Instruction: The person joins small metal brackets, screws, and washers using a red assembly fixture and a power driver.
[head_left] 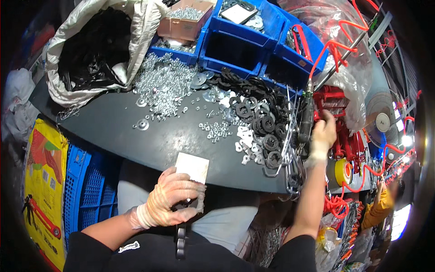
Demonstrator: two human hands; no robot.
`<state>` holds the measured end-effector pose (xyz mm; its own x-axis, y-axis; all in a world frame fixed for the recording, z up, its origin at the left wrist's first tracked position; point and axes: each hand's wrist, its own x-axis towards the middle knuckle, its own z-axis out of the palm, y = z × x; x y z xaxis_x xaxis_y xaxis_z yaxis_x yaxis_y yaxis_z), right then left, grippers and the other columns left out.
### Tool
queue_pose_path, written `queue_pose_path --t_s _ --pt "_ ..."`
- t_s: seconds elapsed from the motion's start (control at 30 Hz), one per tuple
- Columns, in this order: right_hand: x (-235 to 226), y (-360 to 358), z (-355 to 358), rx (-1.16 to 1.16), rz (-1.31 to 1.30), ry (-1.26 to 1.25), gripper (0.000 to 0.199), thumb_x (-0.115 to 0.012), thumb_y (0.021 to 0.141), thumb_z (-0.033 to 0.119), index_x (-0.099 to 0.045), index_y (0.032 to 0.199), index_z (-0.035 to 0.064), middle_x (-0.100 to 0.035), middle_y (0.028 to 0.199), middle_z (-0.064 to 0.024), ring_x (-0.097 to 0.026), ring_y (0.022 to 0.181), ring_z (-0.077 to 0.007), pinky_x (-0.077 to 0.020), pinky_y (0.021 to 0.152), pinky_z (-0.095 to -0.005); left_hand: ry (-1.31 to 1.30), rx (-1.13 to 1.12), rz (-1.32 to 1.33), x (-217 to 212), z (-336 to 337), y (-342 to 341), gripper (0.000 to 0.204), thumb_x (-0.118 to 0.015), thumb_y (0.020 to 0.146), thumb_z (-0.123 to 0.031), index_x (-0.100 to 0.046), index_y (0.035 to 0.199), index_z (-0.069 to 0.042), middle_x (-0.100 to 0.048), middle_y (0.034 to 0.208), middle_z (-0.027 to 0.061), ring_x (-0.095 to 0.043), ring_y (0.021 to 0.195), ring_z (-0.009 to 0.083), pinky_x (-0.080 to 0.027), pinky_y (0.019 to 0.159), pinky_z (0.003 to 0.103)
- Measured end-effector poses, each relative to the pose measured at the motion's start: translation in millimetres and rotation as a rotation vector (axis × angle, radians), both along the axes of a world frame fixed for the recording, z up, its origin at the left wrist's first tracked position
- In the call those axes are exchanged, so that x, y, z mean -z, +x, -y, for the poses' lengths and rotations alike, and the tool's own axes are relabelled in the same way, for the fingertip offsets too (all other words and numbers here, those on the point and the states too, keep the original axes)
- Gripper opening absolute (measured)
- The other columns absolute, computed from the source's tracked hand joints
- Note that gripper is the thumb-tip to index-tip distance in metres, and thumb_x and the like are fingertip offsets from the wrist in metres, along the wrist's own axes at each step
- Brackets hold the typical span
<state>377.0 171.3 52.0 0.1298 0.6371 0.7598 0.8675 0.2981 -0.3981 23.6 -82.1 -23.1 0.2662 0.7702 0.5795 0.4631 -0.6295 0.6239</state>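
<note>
My left hand [176,199], in a pale glove, is closed round a dark tool low over my lap. A white square plate [192,167] stands up past its fingers, and a black ridged handle [180,242] shows beneath; how they join is hidden by the hand. Reaching to the right, my right hand [323,135] is at a pile of red metal parts [331,100]. Its fingers are partly hidden and smeared, so a hold cannot be made out. Just left of it hangs a dark screwdriver-like air tool [306,118] on a red coiled hose [335,47].
Heaps of small screws [165,86], black rings [267,124] and white pieces [246,140] cover the dark table [158,145]. Blue bins [235,56] stand behind, with a white sack [56,86] at left. Bent metal rods [290,167] and yellow tape [340,172] lie at right.
</note>
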Motion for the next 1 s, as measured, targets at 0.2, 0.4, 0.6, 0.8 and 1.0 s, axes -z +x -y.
queue_pose_path --t_s 0.2,0.4,0.6,0.8,1.0 --pt "61 174 -101 0.320 0.335 -0.510 0.040 -0.054 0.082 0.035 -0.063 0.105 0.0034 -0.066 0.097 -0.0235 -0.062 0.097 -0.0408 -0.0490 0.084 -0.0458 0.000 0.031 -0.018 5 -7 0 0.041 -0.073 0.066 -0.033 -0.062 0.097 -0.007 -0.065 0.103 0.0062 -0.057 0.095 0.0272 -0.038 0.093 0.044" --pt "-49 163 -51 0.387 -0.506 0.025 0.018 -0.064 0.076 0.020 -0.069 0.083 0.0052 -0.061 0.077 -0.0029 -0.055 0.075 -0.0182 -0.0449 0.072 -0.0345 -0.081 0.064 -0.022 -3 -16 -7 0.046 -0.064 0.067 -0.029 -0.059 0.105 -0.003 -0.060 0.096 0.0119 -0.057 0.092 0.0331 -0.034 0.098 0.046" --pt "-95 33 146 -0.835 -0.691 0.064 0.045 -0.054 0.094 0.023 -0.049 0.127 -0.0069 -0.067 0.083 -0.0166 -0.067 0.084 -0.0267 -0.0541 0.086 -0.0311 0.061 0.003 0.121 11 -16 -20 0.085 -0.068 0.074 -0.054 -0.041 0.133 0.000 -0.050 0.126 0.0213 -0.049 0.117 0.0399 -0.030 0.105 0.051" --pt "-91 -154 187 -0.306 0.478 0.862 0.036 -0.046 0.094 0.030 -0.046 0.068 0.0039 -0.060 0.085 -0.0138 -0.060 0.080 -0.0157 -0.0468 0.069 -0.0306 0.318 -0.228 -0.257 -68 -45 -24 0.078 -0.080 0.051 -0.021 -0.050 0.121 -0.004 -0.056 0.114 0.0181 -0.053 0.109 0.0383 -0.042 0.093 0.049" --pt "-18 -233 4 -1.373 -0.387 -0.502 0.040 -0.068 0.082 0.036 -0.066 0.109 0.0071 -0.068 0.092 -0.0083 -0.064 0.084 -0.0240 -0.0489 0.081 -0.0361 -0.146 -0.166 0.177 -66 -25 -24 0.041 -0.075 0.068 -0.019 -0.054 0.100 -0.006 -0.057 0.072 0.0124 -0.061 0.068 0.0337 -0.049 0.064 0.041"
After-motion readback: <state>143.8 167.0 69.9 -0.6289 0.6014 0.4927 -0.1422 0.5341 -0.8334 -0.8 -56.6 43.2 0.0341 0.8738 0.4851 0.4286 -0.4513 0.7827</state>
